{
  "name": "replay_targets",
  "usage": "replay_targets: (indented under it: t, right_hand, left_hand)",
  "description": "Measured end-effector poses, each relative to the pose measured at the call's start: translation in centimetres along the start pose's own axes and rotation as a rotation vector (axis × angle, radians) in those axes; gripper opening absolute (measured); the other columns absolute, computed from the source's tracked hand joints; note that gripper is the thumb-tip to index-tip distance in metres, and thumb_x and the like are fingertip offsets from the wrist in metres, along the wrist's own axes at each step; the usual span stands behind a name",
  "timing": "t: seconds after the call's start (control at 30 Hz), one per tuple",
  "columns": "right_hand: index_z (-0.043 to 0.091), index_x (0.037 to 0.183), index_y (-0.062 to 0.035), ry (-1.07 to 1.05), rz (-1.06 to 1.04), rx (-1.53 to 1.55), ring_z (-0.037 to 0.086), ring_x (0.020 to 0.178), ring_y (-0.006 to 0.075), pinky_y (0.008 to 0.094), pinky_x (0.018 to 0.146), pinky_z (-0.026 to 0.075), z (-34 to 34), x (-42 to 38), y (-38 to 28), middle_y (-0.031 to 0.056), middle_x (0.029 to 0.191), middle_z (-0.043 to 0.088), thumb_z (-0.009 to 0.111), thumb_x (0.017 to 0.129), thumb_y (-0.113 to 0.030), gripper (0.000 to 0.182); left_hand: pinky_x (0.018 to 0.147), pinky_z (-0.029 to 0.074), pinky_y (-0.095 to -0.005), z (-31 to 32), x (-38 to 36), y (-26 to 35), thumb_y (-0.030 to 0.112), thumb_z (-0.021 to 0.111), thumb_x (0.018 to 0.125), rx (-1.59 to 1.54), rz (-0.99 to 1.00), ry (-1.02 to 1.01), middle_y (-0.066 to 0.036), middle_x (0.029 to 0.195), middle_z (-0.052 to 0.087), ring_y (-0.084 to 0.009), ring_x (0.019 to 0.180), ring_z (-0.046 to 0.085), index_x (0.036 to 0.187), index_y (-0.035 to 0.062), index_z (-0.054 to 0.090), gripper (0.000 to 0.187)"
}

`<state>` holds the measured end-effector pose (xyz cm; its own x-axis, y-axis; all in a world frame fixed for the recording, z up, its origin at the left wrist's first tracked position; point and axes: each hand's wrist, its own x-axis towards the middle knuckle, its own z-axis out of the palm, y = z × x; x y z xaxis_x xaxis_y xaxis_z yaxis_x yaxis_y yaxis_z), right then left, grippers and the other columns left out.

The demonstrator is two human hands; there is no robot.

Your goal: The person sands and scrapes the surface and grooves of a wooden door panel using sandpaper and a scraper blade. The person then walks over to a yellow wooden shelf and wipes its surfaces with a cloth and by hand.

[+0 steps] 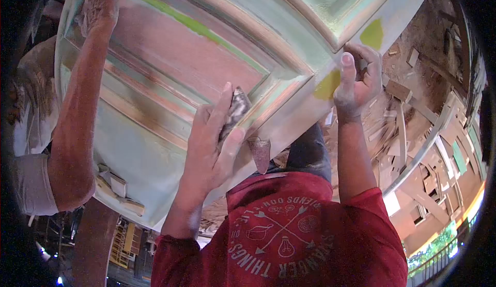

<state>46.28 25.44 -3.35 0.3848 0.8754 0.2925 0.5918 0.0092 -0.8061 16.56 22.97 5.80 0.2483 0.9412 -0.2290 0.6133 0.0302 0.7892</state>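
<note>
My left hand [206,142] pinches a worn, grey-and-white folded piece, probably sandpaper [238,107], between thumb and fingers. It presses at the inner corner of a recessed panel on a paneled door [191,49], painted pale green with pinkish and bright green patches. At the door's near edge is my right hand [359,80], fingers loosely bent and thumb apart, its fingertips partly hidden. Nothing shows in its grasp. Below the door's edge, near my left hand, hangs a brown tapered piece [261,155] whose kind I cannot make out.
Another person's hand [101,5] rests on the door's far left, with the bare arm and a pale sleeve [35,183] alongside. Wood scraps [400,91] litter the ground at right. Small offcuts [120,187] lie by the door's lower left.
</note>
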Motion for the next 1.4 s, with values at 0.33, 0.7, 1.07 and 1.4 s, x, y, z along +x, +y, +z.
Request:
replay_targets:
  t: [0.33,0.7,1.07,1.4]
  right_hand:
    - [0.076,0.109,-0.0008,0.0,0.026,0.028,0.069,0.101,0.0278,0.0398,0.094,0.056,0.1,0.0,0.2,0.0133,0.106,0.075,0.081,0.097,-0.02,0.023]
    - [0.077,0.105,-0.0034,0.024,0.013,-0.004,0.07,0.099,0.0291,0.0406,0.092,0.057,0.1,0.1,-0.1,0.0131,0.103,0.076,0.082,0.095,-0.021,0.021]
    - [0.076,0.104,-0.0021,0.009,0.002,-0.032,0.07,0.097,0.0296,0.0396,0.09,0.057,0.0,0.3,-0.3,0.0131,0.102,0.075,0.082,0.095,-0.016,0.018]
    - [0.075,0.104,-0.0034,-0.014,-0.028,-0.067,0.069,0.096,0.0284,0.0392,0.088,0.057,0.0,0.4,-0.4,0.0119,0.102,0.075,0.083,0.095,-0.015,0.017]
  left_hand:
    - [0.077,0.054,-0.0375,0.0,-0.3,-1.7,0.001,0.08,0.091,0.207,0.022,-0.109,-0.014,0.102,0.068,-0.0292,0.09,0.065,0.125,0.0118,0.08,0.035]
    - [0.077,0.057,-0.0451,1.4,0.5,-2.3,0.009,0.076,0.099,0.155,0.013,-0.07,-0.017,0.098,0.071,-0.0364,0.087,0.07,0.122,0.0022,0.072,0.025]
    - [0.081,0.054,-0.03,1.6,0.0,-0.6,0.014,0.073,0.106,-0.396,-0.53,-0.01,-0.005,0.099,0.073,-0.0104,0.089,0.065,0.126,0.0022,0.069,0.024]
    - [0.091,0.057,-0.0375,2.1,-0.3,-0.4,0.014,0.069,0.105,-0.179,-0.403,0.087,-0.02,0.11,0.077,-0.0259,0.099,0.075,0.139,0.003,0.071,0.035]
